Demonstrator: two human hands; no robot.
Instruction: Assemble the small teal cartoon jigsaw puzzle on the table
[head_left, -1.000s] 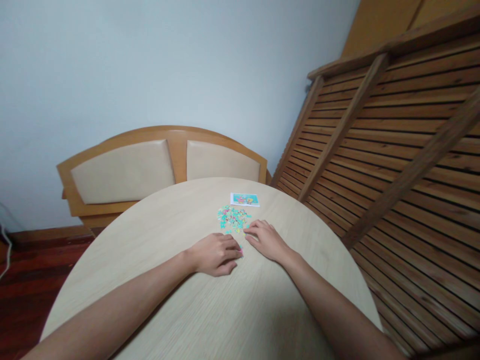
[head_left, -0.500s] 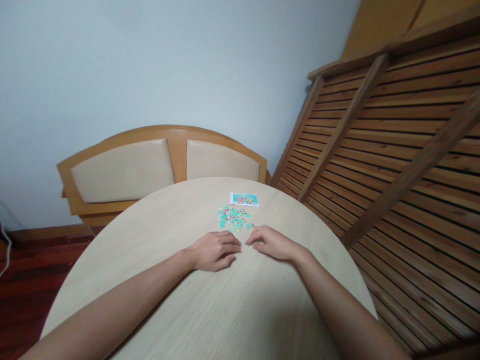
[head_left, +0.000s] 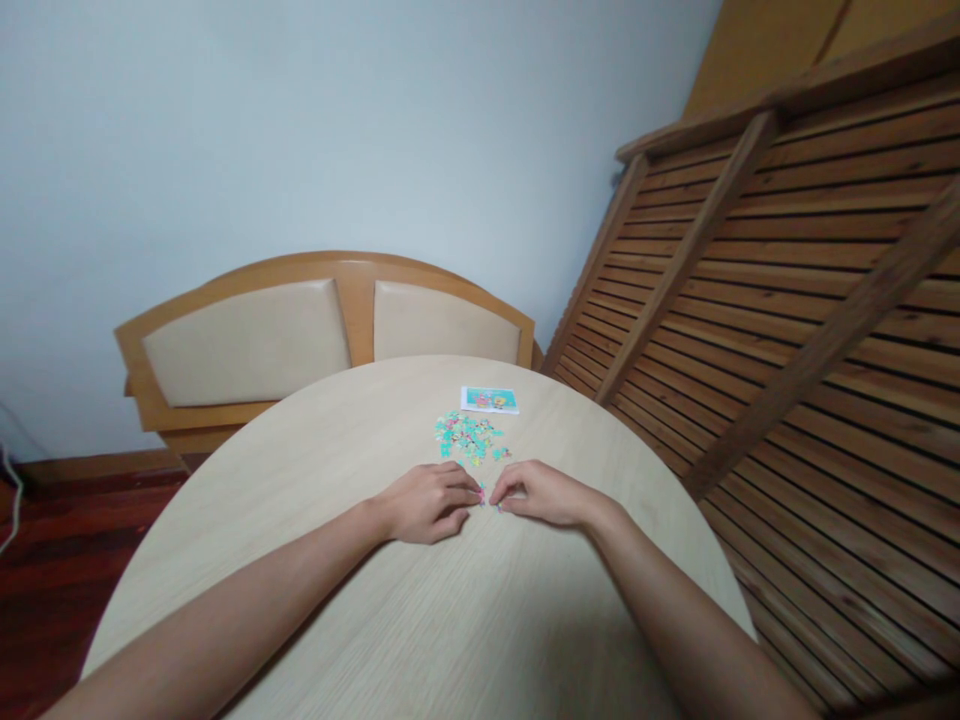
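On the near side of the table (head_left: 360, 620), between both hands, a small pink piece (head_left: 482, 494), perhaps more than one, too small to tell; just to its right, a tiny bluish piece (head_left: 496, 508). Over the first, left hand (head_left: 431, 503) palm down, fingers side by side and slightly bent, tips touching pink, thumb apart from them. At the second, right hand (head_left: 546, 492) turned inward, index finger and thumb drawn close together; cannot tell whether pinching or merely touching. Just beyond, a loose pile of small pieces (head_left: 463, 434), mostly turquoise, with touches of pink, yellow and white, and a few stragglers (head_left: 502, 454) beside its right edge. Behind the pile, a picture card (head_left: 490, 400) with pink and yellow cartoon figures on turquoise. Past the rounded far edge, a padded bench back (head_left: 247, 345) against a pale wall (head_left: 337, 130); to the right, a leaning slatted wooden panel (head_left: 757, 290).
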